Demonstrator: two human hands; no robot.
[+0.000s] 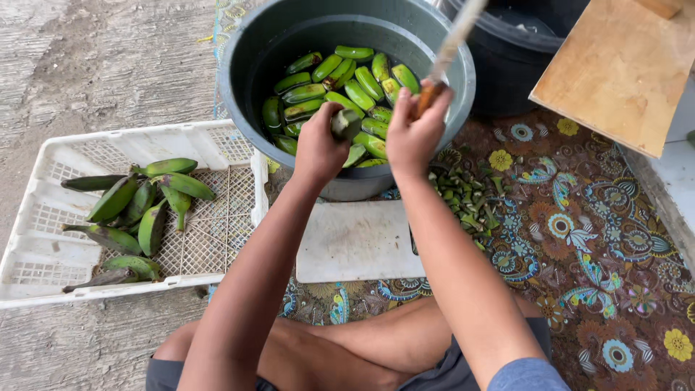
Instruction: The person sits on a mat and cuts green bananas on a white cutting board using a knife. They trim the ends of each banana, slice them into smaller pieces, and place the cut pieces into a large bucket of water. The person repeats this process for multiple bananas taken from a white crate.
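Your left hand (318,148) has its fingers closed around a green banana (346,124), its cut end poking out above them, right at the near rim of the grey tub (239,87). Your right hand (414,134) grips a knife (441,61) just beside the tub's rim, blade raised. The tub holds peeled green bananas in water. The white cutting board (358,242) lies bare just below the tub; left of the tub, the white crate (43,253) holds unpeeled bananas.

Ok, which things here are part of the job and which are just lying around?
In use:
left hand holding a banana
right hand holding a knife
tub of bananas
crate
cutting board
cut ends

Lying about:
wooden board
black tub
floral mat
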